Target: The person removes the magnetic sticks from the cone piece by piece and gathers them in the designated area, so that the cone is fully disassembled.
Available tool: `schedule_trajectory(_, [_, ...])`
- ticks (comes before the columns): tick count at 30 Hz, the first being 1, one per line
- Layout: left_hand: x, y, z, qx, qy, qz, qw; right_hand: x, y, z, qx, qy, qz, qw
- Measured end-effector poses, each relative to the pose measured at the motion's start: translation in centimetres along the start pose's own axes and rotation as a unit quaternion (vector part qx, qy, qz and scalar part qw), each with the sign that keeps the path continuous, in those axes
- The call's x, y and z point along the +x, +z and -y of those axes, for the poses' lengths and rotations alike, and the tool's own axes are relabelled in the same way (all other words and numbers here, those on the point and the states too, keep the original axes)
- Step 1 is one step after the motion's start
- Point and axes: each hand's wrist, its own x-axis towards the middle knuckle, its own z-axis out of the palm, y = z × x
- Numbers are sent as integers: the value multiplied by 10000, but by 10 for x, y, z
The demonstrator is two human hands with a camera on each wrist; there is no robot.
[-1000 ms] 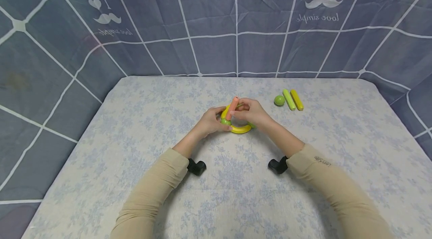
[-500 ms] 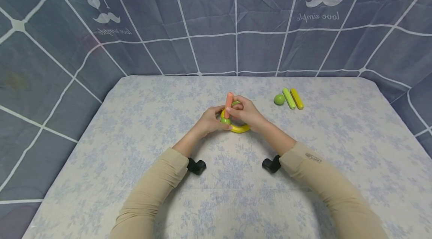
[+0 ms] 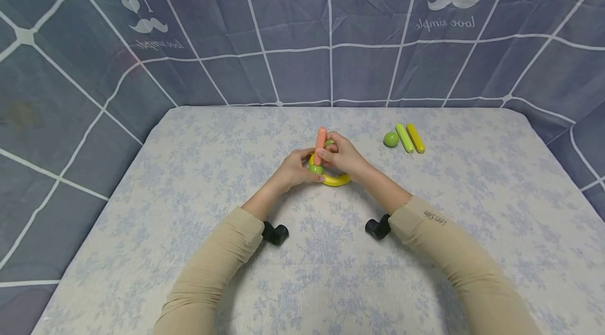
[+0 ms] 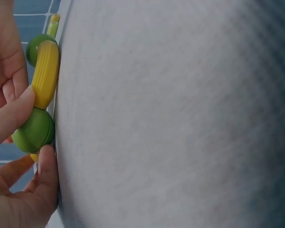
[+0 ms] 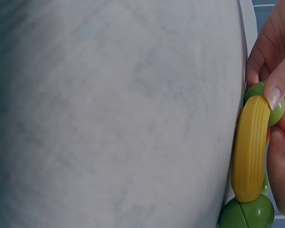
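Fingers and thumb of my left hand (image 3: 294,171) grip a green ball (image 3: 315,169) at the left of a small ring of pieces on the table. A yellow curved bar (image 3: 336,181), ridged in the left wrist view, joins that ball to another green ball (image 5: 247,213). My right hand (image 3: 347,159) pinches an orange rod (image 3: 320,140), which stands nearly upright with its lower end at the left ball. Behind the rod show a second yellow curved piece (image 3: 311,159) and a green ball (image 3: 329,143). The right hand hides the ring's right side in the head view.
At the back right lie a loose green ball (image 3: 390,139), a light green rod (image 3: 404,138) and a yellow rod (image 3: 415,138). A patterned cloth covers the table (image 3: 302,272). A blue checked curtain (image 3: 302,35) hangs behind it.
My right hand has moved left with the orange rod, and the rod has turned from tilted to more upright over the left ball. My left hand has stayed in place.
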Motion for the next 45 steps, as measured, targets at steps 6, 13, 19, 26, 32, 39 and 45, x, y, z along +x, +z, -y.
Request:
schedule_trajectory(6, [0,0,1,83,-80,-46,9999,3,-3,-2,74,143,-7,9999])
schedule_trajectory(13, [1,0,2,124,-34,-12,9999,4,-5,-1,197,163,105,9996])
schedule_trajectory(19, [1,0,2,65,-22,-10,10000,5,-6,2,466,454,157,9978])
schedule_trajectory(26, [0,0,1,8,65,26,10000,6,-5,8,508,497,142,9974])
schedule_trajectory(32, [0,1,2,38,20,-14,10000,3,-8,8,634,446,42,9970])
schedule_trajectory(39, [1,0,4,233,-21,-84,9997,-1,-16,9,709,328,-53,9969])
schedule_trajectory(45, [1,1,4,468,-130,-186,9986,-4,-26,12,794,401,-214,9958])
